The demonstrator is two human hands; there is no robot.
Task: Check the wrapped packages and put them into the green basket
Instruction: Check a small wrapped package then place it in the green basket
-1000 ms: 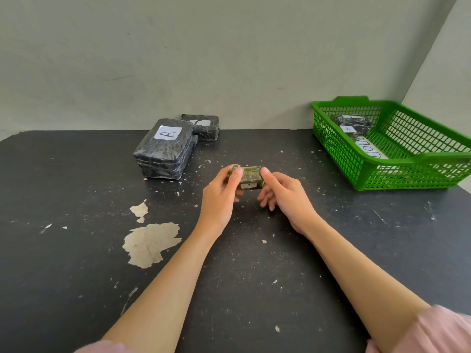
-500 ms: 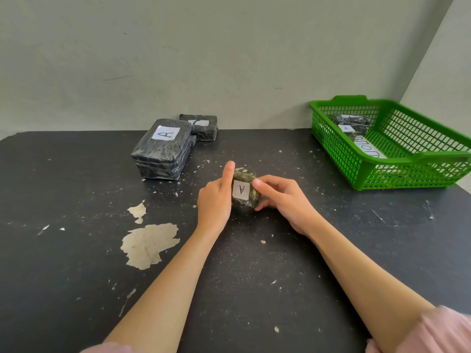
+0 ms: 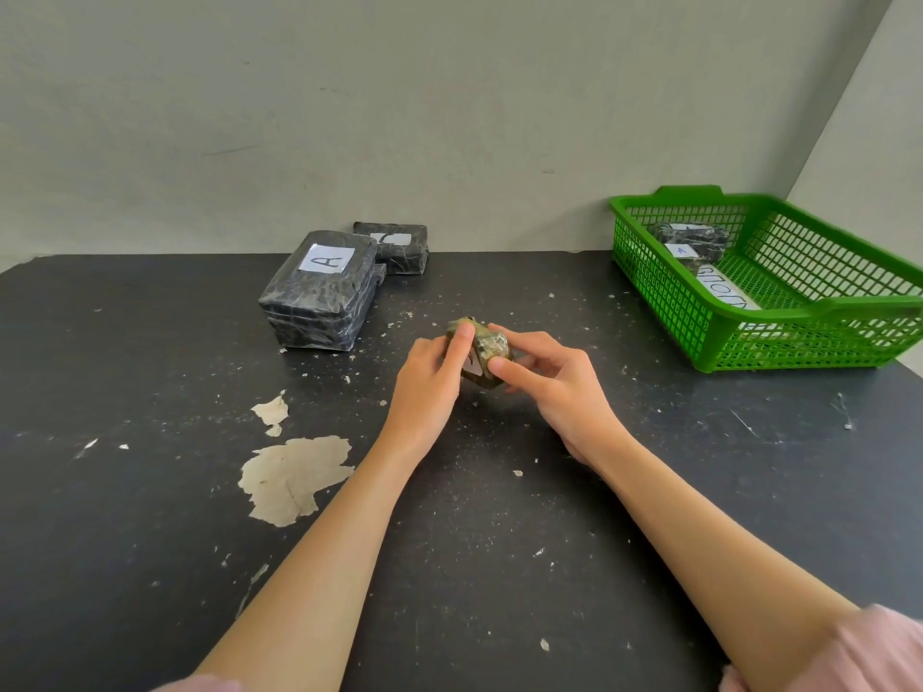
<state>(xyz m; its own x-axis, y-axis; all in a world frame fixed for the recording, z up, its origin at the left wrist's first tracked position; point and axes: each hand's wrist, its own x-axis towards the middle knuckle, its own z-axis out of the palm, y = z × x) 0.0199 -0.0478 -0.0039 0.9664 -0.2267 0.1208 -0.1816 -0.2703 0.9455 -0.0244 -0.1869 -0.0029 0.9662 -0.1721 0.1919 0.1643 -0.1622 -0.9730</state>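
Note:
A small olive-green wrapped package [image 3: 483,353] is held over the middle of the black table, tilted on edge. My left hand [image 3: 430,387] pinches its left side with thumb and fingers. My right hand [image 3: 554,387] grips its right side, the thumb on its front face. Its white label is mostly hidden behind my fingers. The green basket [image 3: 819,312] stands at the table's right end. Inside it lie a dark wrapped package [image 3: 696,244] with a small label and a white labelled one [image 3: 726,292].
A large black wrapped package marked A [image 3: 319,292] sits at the back left. A smaller black package [image 3: 397,244] lies behind it against the wall. The table [image 3: 150,491] has chipped paint patches and white flecks. Walls close off the back and right.
Both hands have turned the small package: its label faced me half a second ago and is now rotated mostly out of sight, the package tilted on edge.

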